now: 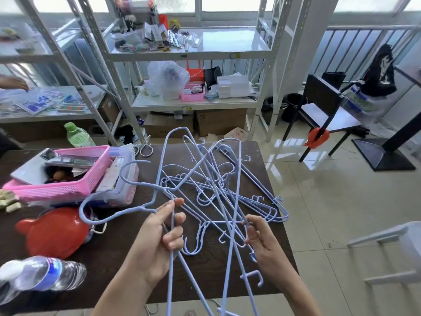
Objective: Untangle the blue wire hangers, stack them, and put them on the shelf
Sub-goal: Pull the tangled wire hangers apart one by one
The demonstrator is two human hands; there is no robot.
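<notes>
While both forearms reach in from the near edge of the dark counter (262, 160), the left hand (164, 236) has its fingers and thumb curled into a closed grip around several wires of the blue wire hangers (211, 190), palm turned inward. The right hand (262, 238) sits just beside it on the other side of the tangle, its fingers bent and pinching a wire at the fingertips (247, 222). From these two grips the tangle fans out away from the person, partly lifted off the counter, with hooks pointing several ways. A pink basket (68, 185) lies on the counter beyond the left hand. White metal shelves (189, 54) stand past the counter's far edge.
</notes>
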